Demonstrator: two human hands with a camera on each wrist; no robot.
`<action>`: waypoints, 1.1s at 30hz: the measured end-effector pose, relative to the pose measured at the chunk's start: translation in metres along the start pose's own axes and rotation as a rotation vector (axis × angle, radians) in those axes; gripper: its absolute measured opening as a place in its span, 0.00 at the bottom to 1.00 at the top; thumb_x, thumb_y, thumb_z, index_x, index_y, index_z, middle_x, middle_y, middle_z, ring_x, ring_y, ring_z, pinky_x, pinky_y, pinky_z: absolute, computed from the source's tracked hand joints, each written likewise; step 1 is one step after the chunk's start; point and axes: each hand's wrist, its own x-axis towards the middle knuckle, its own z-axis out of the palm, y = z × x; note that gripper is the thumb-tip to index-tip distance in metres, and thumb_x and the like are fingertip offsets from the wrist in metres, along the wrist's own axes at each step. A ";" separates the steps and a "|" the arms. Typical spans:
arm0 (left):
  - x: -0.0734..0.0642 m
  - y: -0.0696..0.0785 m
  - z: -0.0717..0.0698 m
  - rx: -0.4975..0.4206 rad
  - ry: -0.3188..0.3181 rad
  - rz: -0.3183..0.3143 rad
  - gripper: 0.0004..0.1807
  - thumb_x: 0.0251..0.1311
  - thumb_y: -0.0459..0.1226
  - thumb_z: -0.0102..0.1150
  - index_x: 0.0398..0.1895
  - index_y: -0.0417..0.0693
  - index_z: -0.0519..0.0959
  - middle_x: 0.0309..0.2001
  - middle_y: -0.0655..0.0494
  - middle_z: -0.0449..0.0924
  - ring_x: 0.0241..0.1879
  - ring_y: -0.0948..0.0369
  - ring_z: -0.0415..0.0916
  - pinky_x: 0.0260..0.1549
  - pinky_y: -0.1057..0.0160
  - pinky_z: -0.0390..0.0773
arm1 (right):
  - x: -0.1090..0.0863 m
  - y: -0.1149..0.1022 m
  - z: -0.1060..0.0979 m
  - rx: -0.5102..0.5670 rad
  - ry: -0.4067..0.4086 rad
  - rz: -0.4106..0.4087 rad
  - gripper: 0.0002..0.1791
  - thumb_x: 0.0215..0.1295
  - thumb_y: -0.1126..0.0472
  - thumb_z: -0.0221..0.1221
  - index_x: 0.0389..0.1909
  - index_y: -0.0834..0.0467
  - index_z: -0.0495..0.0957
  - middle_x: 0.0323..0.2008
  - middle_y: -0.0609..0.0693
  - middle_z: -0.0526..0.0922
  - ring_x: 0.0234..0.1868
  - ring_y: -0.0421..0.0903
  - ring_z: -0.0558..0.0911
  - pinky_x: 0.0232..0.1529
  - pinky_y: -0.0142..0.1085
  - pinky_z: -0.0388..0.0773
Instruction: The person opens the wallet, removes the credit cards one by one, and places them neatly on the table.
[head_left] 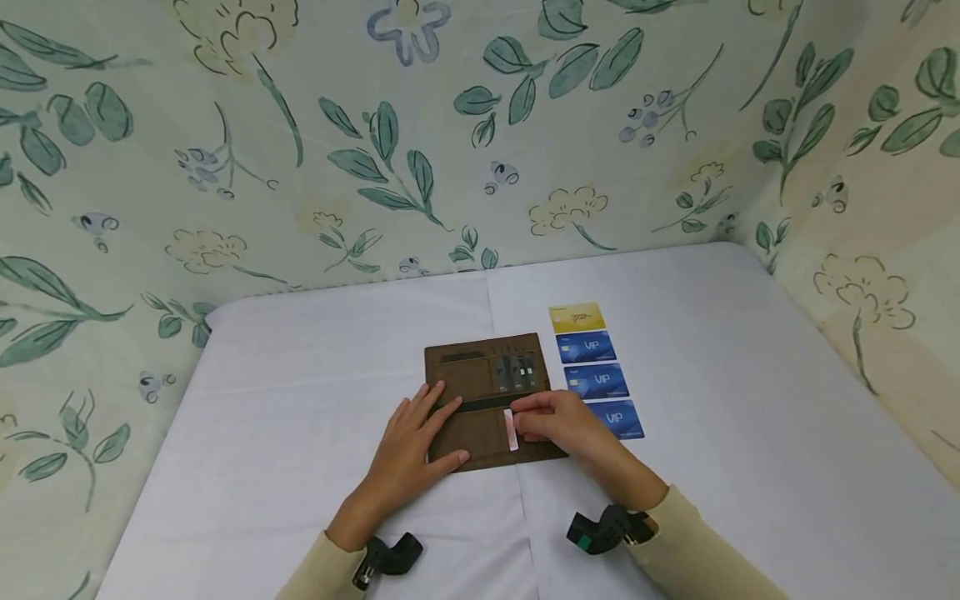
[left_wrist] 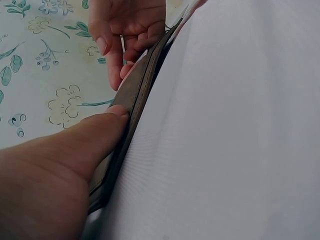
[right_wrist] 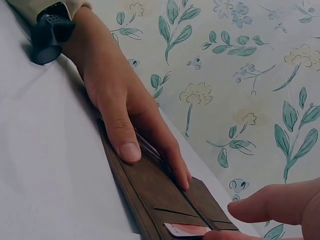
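Note:
A brown bifold wallet (head_left: 465, 446) lies unfolded on the white table, with dark card slots in its far half. My left hand (head_left: 405, 450) rests on its left side with fingers spread; in the right wrist view the left thumb (right_wrist: 129, 152) presses on the brown panel. A narrow strip of a pink-and-white card (head_left: 512, 432) shows from a slot in the near half. Bent fingers of my right hand (head_left: 558, 421) are at the strip's edge. In the right wrist view a fingertip (right_wrist: 215, 233) touches the card's end, and another finger is raised; whether they pinch it is unclear.
To the wallet's right a column of cards lies on the table: a yellow card (head_left: 577, 317) farthest away, then blue VIP cards (head_left: 596, 382). The nearest VIP card is partly behind my right hand. A floral-patterned wall covering (head_left: 420, 225) rises behind the table (head_left: 300, 400).

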 end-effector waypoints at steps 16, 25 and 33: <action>-0.001 0.004 -0.003 -0.008 -0.001 -0.006 0.38 0.52 0.63 0.51 0.66 0.59 0.61 0.69 0.51 0.50 0.68 0.49 0.44 0.61 0.44 0.46 | -0.002 0.004 0.003 0.004 0.022 0.009 0.14 0.56 0.60 0.60 0.44 0.58 0.81 0.41 0.52 0.82 0.38 0.46 0.81 0.43 0.38 0.77; -0.001 0.004 -0.001 -0.013 0.004 -0.008 0.39 0.51 0.61 0.53 0.66 0.59 0.61 0.69 0.52 0.50 0.67 0.48 0.44 0.61 0.43 0.47 | -0.002 0.003 0.001 0.028 0.019 0.003 0.13 0.57 0.62 0.59 0.44 0.60 0.80 0.42 0.53 0.81 0.39 0.47 0.81 0.44 0.39 0.76; 0.000 0.003 -0.001 -0.011 -0.014 -0.020 0.39 0.52 0.62 0.51 0.67 0.61 0.58 0.69 0.53 0.48 0.68 0.49 0.42 0.61 0.45 0.45 | -0.001 0.003 -0.002 0.067 -0.016 -0.004 0.14 0.58 0.63 0.58 0.45 0.62 0.79 0.41 0.54 0.81 0.40 0.47 0.80 0.44 0.37 0.76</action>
